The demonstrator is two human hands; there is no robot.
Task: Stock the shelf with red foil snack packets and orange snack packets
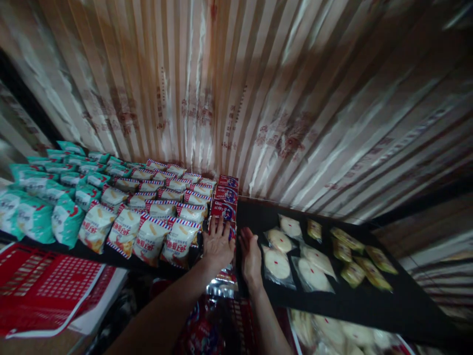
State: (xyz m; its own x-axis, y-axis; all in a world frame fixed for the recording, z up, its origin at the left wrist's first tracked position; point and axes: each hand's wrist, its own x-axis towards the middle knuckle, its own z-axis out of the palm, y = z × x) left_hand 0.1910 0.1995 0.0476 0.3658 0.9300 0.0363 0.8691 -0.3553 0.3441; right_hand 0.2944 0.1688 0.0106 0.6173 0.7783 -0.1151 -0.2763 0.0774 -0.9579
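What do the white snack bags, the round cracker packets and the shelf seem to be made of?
White snack bags: glossy printed plastic film, puffed, with highlights. Round cracker packets: clear plastic wrap, contents visible. Shelf: dark and matte; material unclear, perhaps painted board or metal.

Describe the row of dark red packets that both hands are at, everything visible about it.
The row of dark red packets runs front to back on the black shelf, between the white-and-red snack bags and the clear-wrapped round crackers. The wrappers look glossy, red with blue and white print, too blurred to read. About four packets show, lying overlapped. The left hand lies flat on the nearest; the right hand stands edge-on beside the row's right side.
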